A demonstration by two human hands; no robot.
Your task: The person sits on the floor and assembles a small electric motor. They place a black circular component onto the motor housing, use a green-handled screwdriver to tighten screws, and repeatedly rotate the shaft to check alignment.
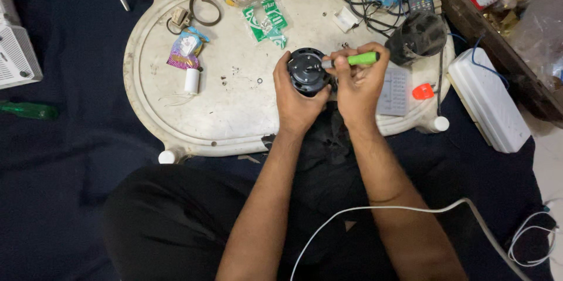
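black and round, the small motor (307, 70) sits near the front edge of the upturned white plastic stool (234, 111) that serves as a workbench, steadied from its left side by the person's left hand (297, 100), fingers wrapped about the housing. the right hand (359, 84) is clenched around a green-handled screwdriver (359, 59), whose shaft lies almost flat and points at the motor's top face; the tip itself is too small to make out. to my eye the work goes best if the left hand holds the housing from turning and the blade sits square before any twist, or it may slip. just to the right stand a dark cylindrical cover (417, 36) and a grey keypad (394, 90); a white capacitor (192, 80) lies well off to the left.
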